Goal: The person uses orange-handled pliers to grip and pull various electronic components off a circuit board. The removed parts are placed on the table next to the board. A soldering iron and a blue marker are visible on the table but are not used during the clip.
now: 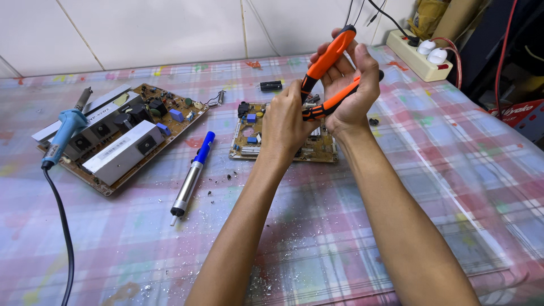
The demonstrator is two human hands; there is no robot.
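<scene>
Gripping orange-handled pliers (328,71) above the small circuit board (283,136), the right hand (351,85) wraps both handles, while the left hand (286,116) pinches near the tool's jaws. On the checked tablecloth (442,170) lie a desoldering pump (192,173), a large circuit board (122,133) and a blue soldering iron (65,133).

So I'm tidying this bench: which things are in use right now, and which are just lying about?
In use:
- orange-handled pliers, gripped by right hand
- left hand at their jaws
- small circuit board beneath

Lying about:
- large circuit board
- soldering iron
- desoldering pump
- power strip
</scene>
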